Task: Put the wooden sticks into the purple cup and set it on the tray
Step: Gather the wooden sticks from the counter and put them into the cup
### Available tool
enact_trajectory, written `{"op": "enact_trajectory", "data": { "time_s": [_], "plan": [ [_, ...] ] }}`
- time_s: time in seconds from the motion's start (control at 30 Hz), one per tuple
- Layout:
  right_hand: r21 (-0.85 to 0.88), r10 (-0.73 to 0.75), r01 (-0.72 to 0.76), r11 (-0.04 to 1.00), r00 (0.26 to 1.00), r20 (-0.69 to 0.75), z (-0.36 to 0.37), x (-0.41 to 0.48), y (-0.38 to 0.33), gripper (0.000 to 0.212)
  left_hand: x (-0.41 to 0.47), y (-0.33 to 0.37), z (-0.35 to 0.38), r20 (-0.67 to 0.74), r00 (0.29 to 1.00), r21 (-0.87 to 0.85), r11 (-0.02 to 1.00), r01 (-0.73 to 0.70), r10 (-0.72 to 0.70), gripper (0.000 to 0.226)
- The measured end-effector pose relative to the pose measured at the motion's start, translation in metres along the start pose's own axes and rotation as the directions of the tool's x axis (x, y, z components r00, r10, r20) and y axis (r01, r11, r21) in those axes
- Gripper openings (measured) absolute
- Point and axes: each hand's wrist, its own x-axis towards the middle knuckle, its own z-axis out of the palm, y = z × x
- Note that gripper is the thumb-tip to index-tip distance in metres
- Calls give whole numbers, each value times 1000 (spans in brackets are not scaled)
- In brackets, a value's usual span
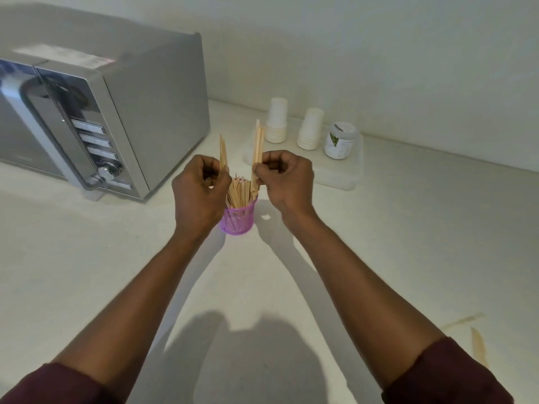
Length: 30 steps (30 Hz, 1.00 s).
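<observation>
A purple mesh cup (238, 219) stands on the white counter, filled with several upright wooden sticks (239, 193). My left hand (198, 193) hovers just left of the cup's rim, closed around a few sticks (223, 153) that point upward. My right hand (287, 179) is just right of the rim, closed around another small bundle of sticks (257, 147), their lower ends reaching down toward the cup. A clear plastic tray (338, 176) lies behind the cup to the right. One loose stick (478, 346) lies on the counter at the lower right.
A silver microwave (116, 112) fills the left back of the counter. On the tray stand two stacks of white paper cups (276, 121) (310, 129) and a white jar (339, 141). A white wall runs behind.
</observation>
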Motion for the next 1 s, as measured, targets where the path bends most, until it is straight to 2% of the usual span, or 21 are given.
{"op": "enact_trajectory", "data": {
  "time_s": [0.1, 0.23, 0.43, 0.63, 0.77, 0.87, 0.93, 1.0],
  "plan": [
    [-55, -28, 26, 998, 999, -20, 14, -1, 8, 15, -10, -5, 5, -31, 999, 12, 1000, 12, -11, 7],
    [-126, -69, 63, 990, 997, -42, 24, -11, 21, 14, -23, -10, 11, -73, 997, 191, 982, 15, -1, 10],
    [-252, -64, 40, 967, 994, -85, 26, -24, 37, 11, -35, -16, 19, -175, 981, 350, 926, 140, -82, 19],
    [-244, -92, 59, 968, 987, -129, 24, -31, 42, 15, -37, -18, 19, -179, 979, 381, 910, 163, -100, 30],
    [-190, -153, 126, 974, 979, -137, 19, -26, 34, 28, -29, -12, 12, -158, 982, 323, 935, 148, -101, 38],
    [-213, -273, 260, 942, 961, -33, 13, -15, 23, 41, -20, -9, 4, -86, 994, 281, 955, 94, -72, 37],
    [-298, -341, 379, 876, 924, 172, 9, -8, 19, 48, -17, -9, 1, -30, 998, 241, 968, 64, -58, 31],
    [-369, -342, 507, 779, 837, 428, 6, -4, 16, 54, -17, -11, 1, 13, 998, 198, 979, 56, -59, 24]
  ]
}}
